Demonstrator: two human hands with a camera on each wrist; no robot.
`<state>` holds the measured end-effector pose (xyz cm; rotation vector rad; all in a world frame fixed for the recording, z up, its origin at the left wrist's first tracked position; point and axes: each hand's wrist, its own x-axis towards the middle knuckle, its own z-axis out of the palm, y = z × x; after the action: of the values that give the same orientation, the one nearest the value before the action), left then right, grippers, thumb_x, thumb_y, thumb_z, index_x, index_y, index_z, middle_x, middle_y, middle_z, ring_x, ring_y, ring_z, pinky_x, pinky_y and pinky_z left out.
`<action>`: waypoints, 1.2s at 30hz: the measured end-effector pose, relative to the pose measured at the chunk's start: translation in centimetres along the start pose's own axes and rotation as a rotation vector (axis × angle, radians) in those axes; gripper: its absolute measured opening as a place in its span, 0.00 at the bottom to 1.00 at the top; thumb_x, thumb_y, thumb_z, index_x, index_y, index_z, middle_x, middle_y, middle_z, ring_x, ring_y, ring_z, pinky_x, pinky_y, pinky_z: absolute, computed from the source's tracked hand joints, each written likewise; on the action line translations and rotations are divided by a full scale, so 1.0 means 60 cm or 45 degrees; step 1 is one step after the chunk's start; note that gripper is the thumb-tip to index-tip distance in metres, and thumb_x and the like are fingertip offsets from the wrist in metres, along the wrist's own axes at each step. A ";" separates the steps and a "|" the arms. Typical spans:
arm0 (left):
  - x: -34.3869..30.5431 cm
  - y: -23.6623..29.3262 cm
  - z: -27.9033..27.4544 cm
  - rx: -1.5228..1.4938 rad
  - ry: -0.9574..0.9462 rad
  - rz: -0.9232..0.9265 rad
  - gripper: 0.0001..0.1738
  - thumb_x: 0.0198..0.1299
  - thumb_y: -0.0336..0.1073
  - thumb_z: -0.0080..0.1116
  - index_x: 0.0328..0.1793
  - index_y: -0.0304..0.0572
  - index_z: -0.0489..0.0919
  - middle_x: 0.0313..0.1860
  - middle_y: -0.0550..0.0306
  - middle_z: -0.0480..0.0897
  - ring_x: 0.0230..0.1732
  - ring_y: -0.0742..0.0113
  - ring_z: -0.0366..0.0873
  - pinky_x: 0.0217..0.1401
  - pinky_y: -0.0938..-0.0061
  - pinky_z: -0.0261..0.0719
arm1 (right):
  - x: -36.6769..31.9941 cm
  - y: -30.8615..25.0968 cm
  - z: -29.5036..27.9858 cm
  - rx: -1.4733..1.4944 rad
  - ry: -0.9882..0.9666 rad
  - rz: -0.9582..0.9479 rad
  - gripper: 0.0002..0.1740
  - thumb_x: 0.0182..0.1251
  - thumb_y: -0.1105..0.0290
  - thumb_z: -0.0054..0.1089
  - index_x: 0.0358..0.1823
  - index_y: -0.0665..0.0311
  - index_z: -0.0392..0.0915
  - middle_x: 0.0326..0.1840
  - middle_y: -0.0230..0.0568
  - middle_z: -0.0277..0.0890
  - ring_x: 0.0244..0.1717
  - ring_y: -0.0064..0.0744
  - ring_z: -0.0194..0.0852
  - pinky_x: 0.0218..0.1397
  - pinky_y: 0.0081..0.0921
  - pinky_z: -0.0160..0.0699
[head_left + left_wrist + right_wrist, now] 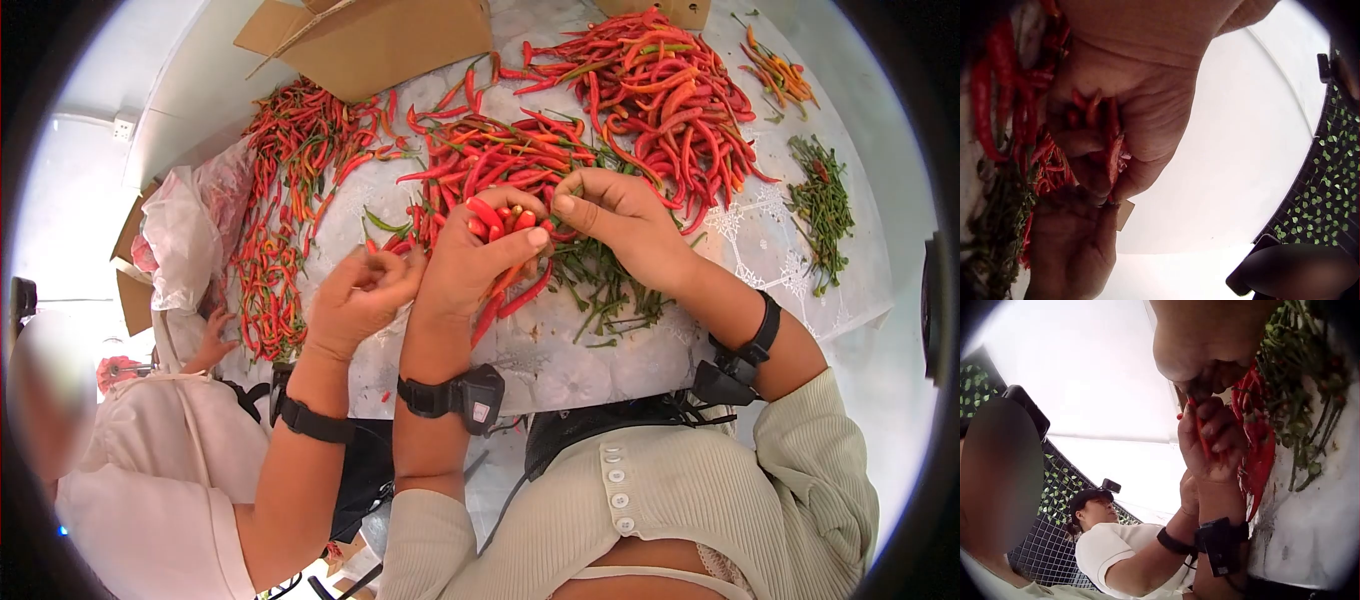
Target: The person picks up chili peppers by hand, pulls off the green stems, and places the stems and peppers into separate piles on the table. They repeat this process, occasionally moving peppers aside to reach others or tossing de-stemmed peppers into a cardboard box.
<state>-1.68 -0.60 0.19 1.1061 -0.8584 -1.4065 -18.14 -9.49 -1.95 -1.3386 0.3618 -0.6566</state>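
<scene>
My left hand grips a small bunch of red chili peppers, their ends showing between thumb and fingers. Close beside it, my right hand pinches a chili's green stem at the left fingertips. In the left wrist view, red chilies lie across the palm of the curled left hand, and the right hand meets its fingertips. The right wrist view has the right hand above, its fingertips partly hidden in shadow, and the left hand below around a chili.
Beneath my hands lie loose green stems. Red chili heaps spread over the patterned tablecloth, with another stem pile at right. A cardboard box stands behind. Another person's hand is just left of mine.
</scene>
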 end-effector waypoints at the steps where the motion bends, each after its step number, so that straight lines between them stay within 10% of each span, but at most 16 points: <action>1: 0.001 -0.001 0.000 -0.014 -0.006 -0.002 0.14 0.51 0.28 0.64 0.44 0.38 0.76 0.29 0.58 0.79 0.23 0.75 0.75 0.24 0.83 0.72 | 0.000 -0.001 -0.001 0.043 -0.012 0.022 0.14 0.69 0.61 0.51 0.36 0.66 0.74 0.29 0.25 0.70 0.30 0.12 0.61 0.34 0.14 0.62; 22: 0.004 0.000 -0.014 -0.144 -0.152 0.006 0.11 0.54 0.32 0.59 0.43 0.37 0.74 0.27 0.58 0.77 0.23 0.75 0.73 0.22 0.84 0.71 | 0.006 0.000 -0.007 0.226 0.187 0.136 0.12 0.69 0.60 0.49 0.36 0.61 0.73 0.28 0.23 0.68 0.30 0.13 0.62 0.35 0.15 0.63; 28: 0.002 0.009 -0.020 -0.400 0.136 0.179 0.11 0.59 0.34 0.51 0.46 0.40 0.69 0.31 0.57 0.72 0.20 0.76 0.65 0.17 0.84 0.62 | 0.013 -0.010 -0.029 -0.213 0.242 -0.060 0.12 0.66 0.61 0.54 0.33 0.64 0.74 0.25 0.24 0.68 0.30 0.13 0.64 0.32 0.17 0.64; 36: 0.011 0.002 -0.027 -0.560 0.151 0.124 0.10 0.65 0.36 0.49 0.50 0.45 0.70 0.35 0.60 0.73 0.27 0.75 0.68 0.23 0.84 0.69 | 0.002 -0.003 -0.009 -1.272 -0.039 -0.538 0.11 0.51 0.65 0.64 0.30 0.63 0.74 0.29 0.42 0.70 0.36 0.44 0.70 0.39 0.36 0.70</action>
<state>-0.08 -1.13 -0.29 0.7900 -0.4789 -1.3509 -18.39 -9.99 -1.87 -2.4182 0.4020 -0.8415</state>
